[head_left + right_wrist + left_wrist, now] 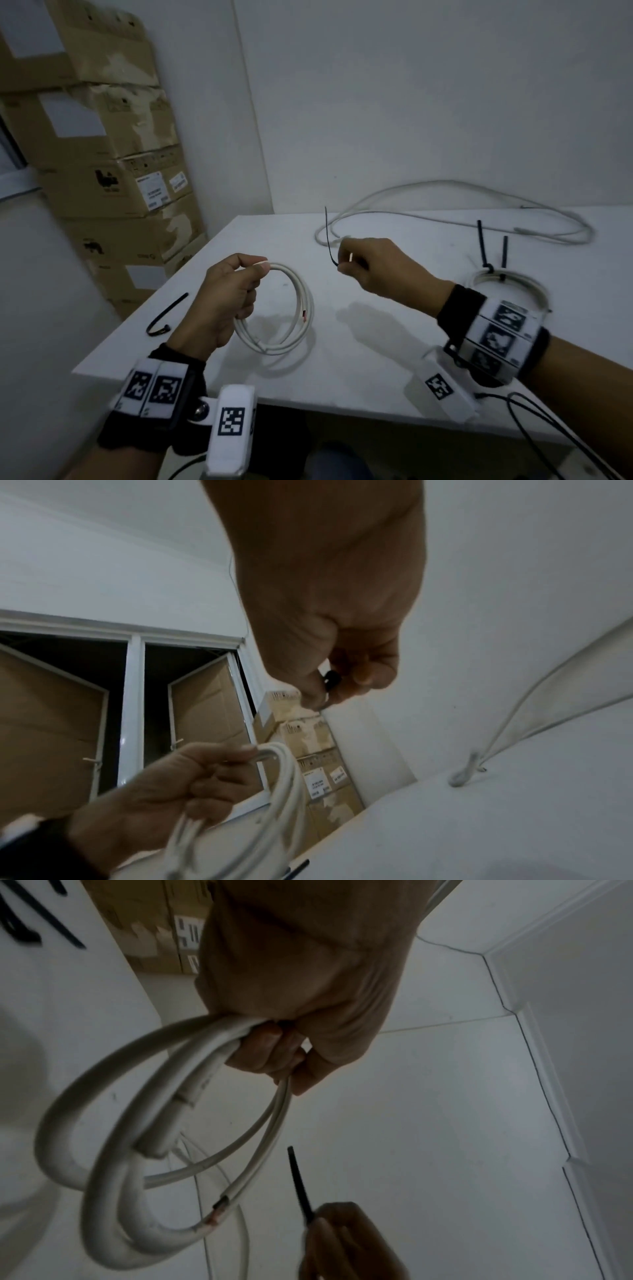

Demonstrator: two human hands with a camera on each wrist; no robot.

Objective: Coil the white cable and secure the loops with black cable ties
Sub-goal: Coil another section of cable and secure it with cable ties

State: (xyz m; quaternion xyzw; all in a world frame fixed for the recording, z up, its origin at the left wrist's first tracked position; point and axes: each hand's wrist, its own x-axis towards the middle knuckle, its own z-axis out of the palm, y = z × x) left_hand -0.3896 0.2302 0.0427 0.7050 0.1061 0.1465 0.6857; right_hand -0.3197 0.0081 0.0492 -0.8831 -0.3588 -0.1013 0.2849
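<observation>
My left hand [229, 294] grips a coiled white cable [301, 308] upright just above the white table [359, 377]; the wrist view shows fingers curled round the loops [143, 1123], with a cut end showing copper [215, 1215]. My right hand [373, 267] pinches a thin black cable tie [329, 236] that stands upright, to the right of the coil and apart from it. In the right wrist view the tie's head [331, 679] shows between thumb and fingers, and the left hand [171, 791] with the coil [284, 791] is below.
A tied white coil [510, 284] with two black tie tails lies at right. A loose white cable [445, 212] sprawls at the back. Another black tie [168, 313] lies near the table's left edge. Cardboard boxes [113, 164] stack at the left wall.
</observation>
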